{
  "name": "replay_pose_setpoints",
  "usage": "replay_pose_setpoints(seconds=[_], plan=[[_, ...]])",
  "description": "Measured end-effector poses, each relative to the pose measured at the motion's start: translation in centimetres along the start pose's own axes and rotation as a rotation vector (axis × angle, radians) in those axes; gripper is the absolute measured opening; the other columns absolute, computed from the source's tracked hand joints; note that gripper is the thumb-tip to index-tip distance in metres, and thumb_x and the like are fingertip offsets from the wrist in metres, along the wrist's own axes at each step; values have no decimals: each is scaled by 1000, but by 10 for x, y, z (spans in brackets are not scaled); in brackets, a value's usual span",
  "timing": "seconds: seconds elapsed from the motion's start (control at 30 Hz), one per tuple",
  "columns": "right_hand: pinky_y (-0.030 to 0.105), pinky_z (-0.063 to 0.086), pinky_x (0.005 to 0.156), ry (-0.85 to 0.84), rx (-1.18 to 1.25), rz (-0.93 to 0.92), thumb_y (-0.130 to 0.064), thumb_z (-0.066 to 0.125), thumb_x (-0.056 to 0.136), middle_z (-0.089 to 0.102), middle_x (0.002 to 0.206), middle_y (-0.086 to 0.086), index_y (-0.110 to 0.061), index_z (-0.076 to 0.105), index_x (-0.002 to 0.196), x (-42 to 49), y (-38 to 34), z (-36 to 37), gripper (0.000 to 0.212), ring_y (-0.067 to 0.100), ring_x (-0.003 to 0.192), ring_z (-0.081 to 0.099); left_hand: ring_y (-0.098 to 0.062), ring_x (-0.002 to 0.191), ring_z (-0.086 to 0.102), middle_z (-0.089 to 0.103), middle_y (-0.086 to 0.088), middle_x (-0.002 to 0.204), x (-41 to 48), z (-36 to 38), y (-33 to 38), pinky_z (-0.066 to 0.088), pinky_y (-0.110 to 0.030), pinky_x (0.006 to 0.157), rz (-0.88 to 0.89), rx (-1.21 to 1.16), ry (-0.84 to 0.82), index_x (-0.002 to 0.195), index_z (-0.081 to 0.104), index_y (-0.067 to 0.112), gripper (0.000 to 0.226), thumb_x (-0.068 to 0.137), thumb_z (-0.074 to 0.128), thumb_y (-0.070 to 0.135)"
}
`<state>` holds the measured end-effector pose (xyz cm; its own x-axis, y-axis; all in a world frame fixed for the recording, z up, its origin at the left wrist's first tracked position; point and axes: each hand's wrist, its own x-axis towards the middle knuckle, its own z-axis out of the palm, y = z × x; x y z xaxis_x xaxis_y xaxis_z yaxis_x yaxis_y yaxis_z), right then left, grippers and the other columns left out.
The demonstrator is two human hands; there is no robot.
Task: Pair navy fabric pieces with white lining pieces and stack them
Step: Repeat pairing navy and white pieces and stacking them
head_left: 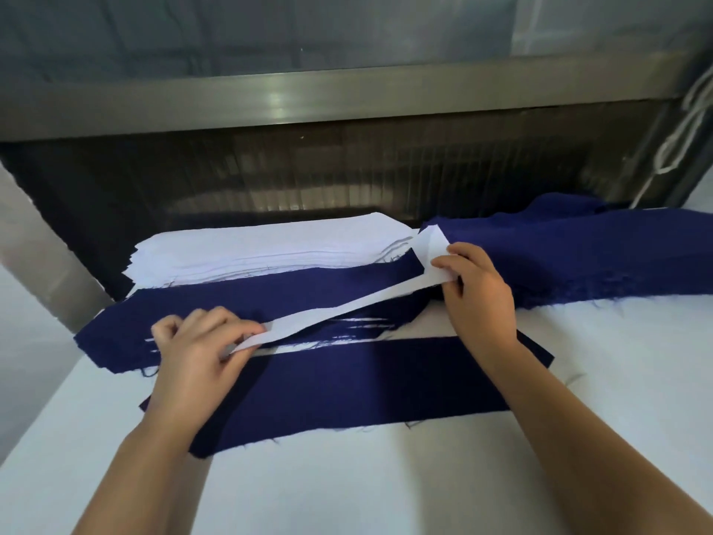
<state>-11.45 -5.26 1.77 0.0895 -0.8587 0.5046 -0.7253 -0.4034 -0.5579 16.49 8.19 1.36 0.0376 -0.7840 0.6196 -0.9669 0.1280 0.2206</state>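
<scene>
single cam, worn on my head, wide-angle, facing forward and steeply down, close over the tabletop (386, 480)

The white table (386, 476) is lying bare along the near side, leaving room to pass. The white lining stack (270, 241) and navy heap (578, 249) are crowding the far edge, a metal frame (308, 98) is walling off the back, a grey post (36, 237) the left
</scene>
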Motion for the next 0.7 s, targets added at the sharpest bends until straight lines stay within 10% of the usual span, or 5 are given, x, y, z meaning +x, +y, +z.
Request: replay_pose_setpoints(seconds=[0.17, 0.33, 0.5, 0.7], plan=[[25, 41, 78, 132, 170, 45, -1, 48, 92, 41, 139, -5, -13, 61, 118, -19, 6, -13, 32, -11, 92, 37, -7, 71, 40, 54, 7, 76, -18, -4, 2, 20, -32, 79, 51, -15, 24, 86, 77, 22, 51, 97, 36, 51], [19, 50, 58, 92, 344, 60, 4, 40, 93, 38, 137, -9, -19, 60, 111, -33, 21, -32, 36, 15, 70, 57, -10, 73, 38, 55, 1, 85, -32, -6, -1, 36, -31, 73, -94, -43, 80, 90, 77, 16, 10, 82, 72, 10], [12, 43, 53, -79, 319, 37, 20, 37, 82, 40, 132, -11, -23, 62, 95, -61, 44, -46, 51, 9, 61, 59, -4, 76, 46, 53, 10, 91, -38, -10, -6, 35, -5, 66, -328, -98, 14, 92, 75, 20, 41, 72, 68, -15], [10, 42, 45, -83, 358, 38, 19, 39, 86, 45, 126, -7, -27, 63, 88, -72, 49, -53, 51, -11, 78, 57, -2, 70, 53, 52, 29, 95, -38, -12, -7, 39, -8, 63, -425, -244, 80, 84, 68, 35, 48, 80, 61, -12]])
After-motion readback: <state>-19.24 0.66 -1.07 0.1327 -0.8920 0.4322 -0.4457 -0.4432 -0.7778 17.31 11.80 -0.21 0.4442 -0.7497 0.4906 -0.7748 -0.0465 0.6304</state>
